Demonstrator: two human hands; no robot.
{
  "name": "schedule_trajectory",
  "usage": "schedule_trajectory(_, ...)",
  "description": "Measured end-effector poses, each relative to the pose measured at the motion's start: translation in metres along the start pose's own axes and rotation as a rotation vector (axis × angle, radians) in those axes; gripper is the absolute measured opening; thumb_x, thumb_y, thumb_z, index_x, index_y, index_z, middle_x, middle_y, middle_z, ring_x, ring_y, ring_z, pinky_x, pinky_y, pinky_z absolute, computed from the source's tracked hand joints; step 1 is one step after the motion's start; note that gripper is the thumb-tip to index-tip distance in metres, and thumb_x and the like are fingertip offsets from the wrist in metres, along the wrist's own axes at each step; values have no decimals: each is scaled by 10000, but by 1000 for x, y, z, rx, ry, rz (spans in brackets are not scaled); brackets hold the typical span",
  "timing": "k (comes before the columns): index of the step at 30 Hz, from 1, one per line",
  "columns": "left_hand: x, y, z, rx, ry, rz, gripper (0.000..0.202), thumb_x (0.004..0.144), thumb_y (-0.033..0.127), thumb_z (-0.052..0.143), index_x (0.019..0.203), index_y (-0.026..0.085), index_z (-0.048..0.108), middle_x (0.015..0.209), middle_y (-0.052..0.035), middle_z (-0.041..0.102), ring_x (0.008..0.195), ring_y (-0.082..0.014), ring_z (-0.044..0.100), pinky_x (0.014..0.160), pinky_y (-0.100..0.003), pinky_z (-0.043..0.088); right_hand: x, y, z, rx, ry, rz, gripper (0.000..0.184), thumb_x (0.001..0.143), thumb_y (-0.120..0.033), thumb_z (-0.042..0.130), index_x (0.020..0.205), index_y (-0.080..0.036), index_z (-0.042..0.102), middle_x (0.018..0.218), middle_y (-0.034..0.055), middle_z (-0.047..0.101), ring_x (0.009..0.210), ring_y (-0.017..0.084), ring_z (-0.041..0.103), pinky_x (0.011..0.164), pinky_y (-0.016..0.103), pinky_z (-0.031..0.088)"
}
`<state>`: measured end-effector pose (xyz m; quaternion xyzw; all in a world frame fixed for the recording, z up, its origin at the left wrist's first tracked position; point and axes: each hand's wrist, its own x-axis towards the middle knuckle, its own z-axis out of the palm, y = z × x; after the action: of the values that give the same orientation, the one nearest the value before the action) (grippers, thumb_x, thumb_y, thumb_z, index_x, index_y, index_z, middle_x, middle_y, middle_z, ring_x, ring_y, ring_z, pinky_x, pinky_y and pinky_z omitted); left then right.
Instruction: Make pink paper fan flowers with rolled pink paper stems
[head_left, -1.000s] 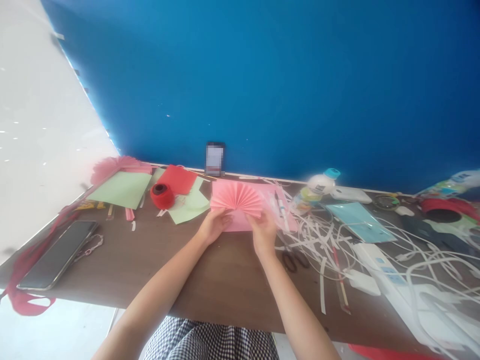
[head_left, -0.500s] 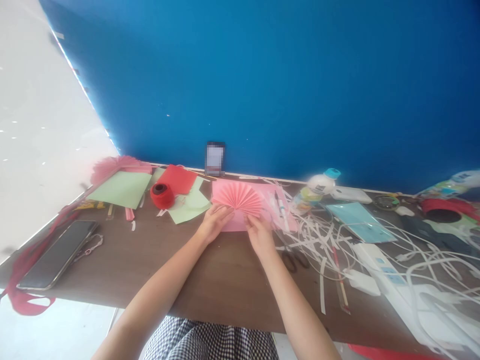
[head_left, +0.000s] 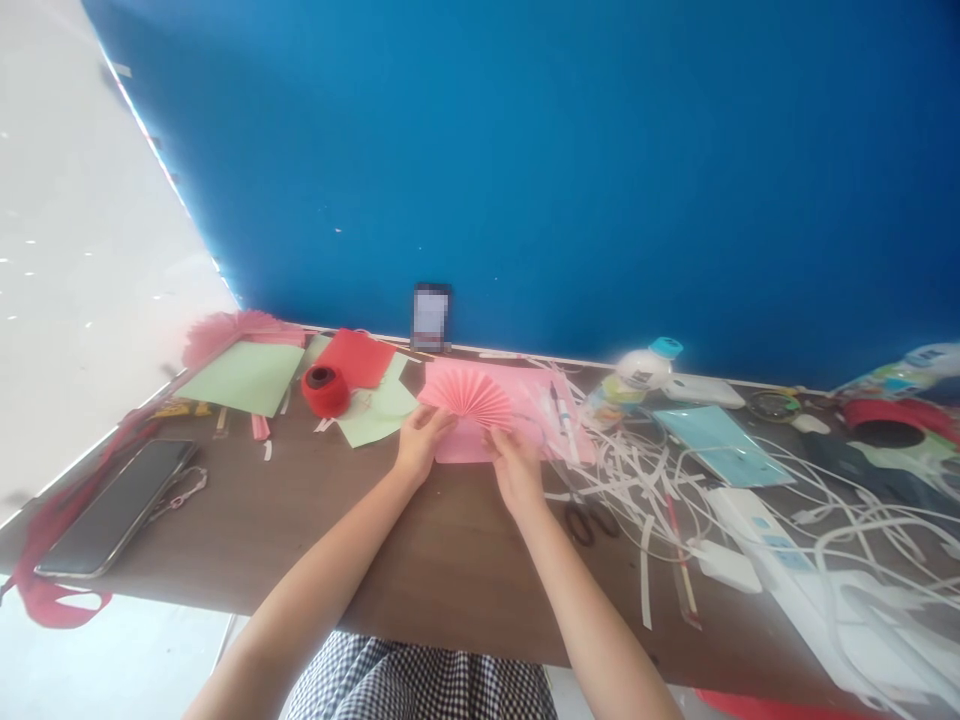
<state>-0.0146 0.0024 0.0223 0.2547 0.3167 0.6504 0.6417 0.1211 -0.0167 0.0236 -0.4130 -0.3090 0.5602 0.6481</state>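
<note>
Position: pink pleated fan [head_left: 471,393], over pink sheet [head_left: 536,390] near the middle of the far edge of counter [head_left: 450,560] | Fingers: my left hand [head_left: 421,440] pinches its left end, my right hand [head_left: 516,465] its right | Done: pleats creased, spread to roughly a half-round | Left, my judgement: ends sit apart, unjoined; anything further I can't tell.

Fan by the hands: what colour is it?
The fan is pink; it shows best in the head view.

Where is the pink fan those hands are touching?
In the head view, the pleated pink paper fan is near the middle, over the flat pink sheet, with the left hand and right hand at its lower edge.
</note>
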Motion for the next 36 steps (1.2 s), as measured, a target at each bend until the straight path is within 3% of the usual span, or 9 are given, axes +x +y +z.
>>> schedule_trajectory(6, 2, 1, 0, -52, 117, 10, 384, 566, 234, 740, 859, 135, 512, 726, -45, 622, 754, -191, 638, 856, -392, 436, -1, 0, 1, 4, 42, 10, 237, 559, -277, 742, 723, -159, 617, 727, 6, 641, 693, 143, 630, 685, 275, 524)
schedule_trajectory(11, 5, 0, -4, -42, 85, 23, 366, 572, 208, 732, 859, 141, 517, 795, -39, 610, 778, -175, 634, 872, -368, 435, -3, 1, 2, -8, 55, -38, 248, 567, -298, 738, 726, -156, 612, 721, 13, 639, 707, 151, 633, 675, 283, 532)
schedule_trajectory(16, 9, -1, -9, -21, 126, 41, 398, 575, 216, 725, 899, 167, 500, 794, -23, 594, 788, -168, 628, 861, -370, 439, -1, 0, -1, 17, 75, -45, 205, 585, -275, 728, 688, -161, 591, 685, 2, 626, 703, 151, 633, 696, 293, 537)
schedule_trajectory(25, 4, 3, -6, 280, 117, 260, 279, 610, 289, 683, 791, 166, 510, 821, -21, 566, 734, -140, 611, 794, -354, 471, 0, -1, -1, 58, 84, -42, 186, 589, -257, 728, 669, -161, 591, 665, -10, 615, 680, 132, 630, 714, 280, 529)
schedule_trajectory(36, 5, 3, -6, 263, 120, 303, 264, 641, 310, 661, 818, 179, 516, 772, -8, 551, 709, -132, 606, 774, -334, 487, 0, -1, -3, 52, 83, -32, 172, 606, -263, 718, 676, -161, 599, 676, -3, 621, 681, 134, 630, 724, 289, 538)
